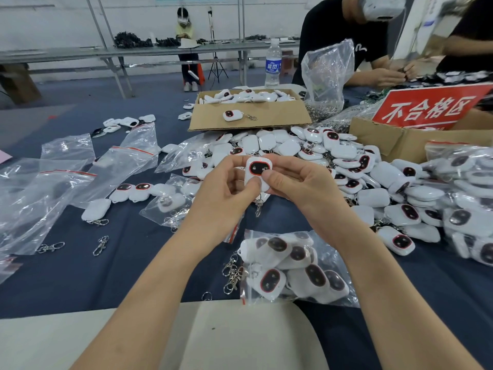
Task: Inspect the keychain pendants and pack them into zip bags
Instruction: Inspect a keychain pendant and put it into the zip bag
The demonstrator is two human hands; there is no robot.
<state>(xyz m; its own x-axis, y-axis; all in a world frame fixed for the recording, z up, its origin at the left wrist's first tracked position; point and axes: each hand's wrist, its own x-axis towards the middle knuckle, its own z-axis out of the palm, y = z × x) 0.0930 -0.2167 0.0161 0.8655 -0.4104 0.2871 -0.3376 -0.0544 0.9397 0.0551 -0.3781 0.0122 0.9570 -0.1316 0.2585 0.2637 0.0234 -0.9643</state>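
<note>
Dark blue cloth covers the surface (112, 279), and two hands are held up over its middle. The left hand (229, 185) and the right hand (298, 182) both grip one white pendant (257, 169), with fingers curled round its sides and both thumbs on its front. The pendant faces up and shows a dark oval with a red ring. A small metal clasp (258, 206) hangs down under it, between the wrists. Close to the near edge, under the right arm, lies a full zip bag (293, 268) stuffed with the same white pendants. Just beside its left side lies a little bunch of loose clasps (233, 273). Past the hands, a big pile of pendants (320, 153) spreads across the middle and over to the right edge. At the right edge, more packed bags (466, 182) lie in a heap. Toward the left edge, empty zip bags (128, 161) with red strips lie flat and crumpled, with a few pendants among them. Near the far edge sits a brown box (248, 124) with pendants inside, and one pendant lies on its open flap. A water bottle (272, 65) stands behind the box. A clear plastic sack (328, 73) stands just right of the bottle. At the far right corner, a red sign (429, 108) with white letters leans in another box (386, 140). A person in black (333, 30) bends over the far edge.
</note>
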